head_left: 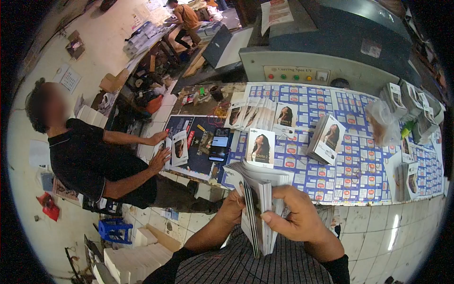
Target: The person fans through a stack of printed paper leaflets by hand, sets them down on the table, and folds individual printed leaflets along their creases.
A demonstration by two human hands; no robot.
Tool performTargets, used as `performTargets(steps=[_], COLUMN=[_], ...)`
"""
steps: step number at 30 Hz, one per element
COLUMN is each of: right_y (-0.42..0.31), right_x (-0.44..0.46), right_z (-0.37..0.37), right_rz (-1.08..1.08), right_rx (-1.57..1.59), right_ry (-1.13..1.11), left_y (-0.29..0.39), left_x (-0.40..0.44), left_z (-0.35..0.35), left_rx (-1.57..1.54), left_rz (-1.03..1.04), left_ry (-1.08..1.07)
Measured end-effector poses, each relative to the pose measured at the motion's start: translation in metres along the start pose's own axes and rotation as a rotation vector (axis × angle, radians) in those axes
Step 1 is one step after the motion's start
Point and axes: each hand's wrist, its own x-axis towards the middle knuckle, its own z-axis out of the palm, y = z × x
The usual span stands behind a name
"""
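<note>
My left hand (231,208) grips the left side of a stack of printed cards (265,227) held upright near my chest. On the right side, my right hand (295,215) closes around the same stack, thumb against the cards' edges. The stack is parted in the middle, with a gap between its left and right portions. Just beyond it on the table lies a printed card pile (260,147) showing a long-haired figure. A thicker pile of the same cards (326,139) sits to the right, and fanned cards (248,113) lie farther back.
Blue printed sheets (350,163) cover the table. A phone (220,144) lies left of centre. At left, a person in a dark shirt (90,156) handles cards (179,147). A plastic bag (380,120) and more card bundles (409,180) are at right; a machine (326,57) stands behind.
</note>
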Motion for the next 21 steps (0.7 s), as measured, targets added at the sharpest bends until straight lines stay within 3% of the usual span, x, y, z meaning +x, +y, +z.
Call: performTargets(steps=[2,8,11,13,16,21], right_y=[0.0,0.0,-0.003,-0.002,-0.003,-0.003], right_x=[-0.001,-0.001,-0.002,-0.003,-0.002,-0.001], right_z=[0.001,0.0,0.0,0.001,0.001,0.001], right_rz=[0.009,-0.011,-0.003,-0.004,-0.018,-0.023], right_rx=[0.017,0.027,0.017,0.005,-0.014,-0.02], right_ry=[0.021,0.027,0.028,0.028,0.024,0.012], left_y=[-0.009,0.007,-0.002,0.004,-0.007,-0.003], left_x=[-0.002,-0.002,0.0,0.0,0.001,-0.002], left_z=[-0.009,0.006,-0.002,0.005,-0.002,-0.002], left_rx=[-0.141,-0.061,0.013,-0.206,-0.118,-0.054], left_rz=[-0.034,-0.103,-0.033,-0.153,0.001,-0.001], left_ry=[0.047,0.079,-0.015,0.065,-0.055,-0.053])
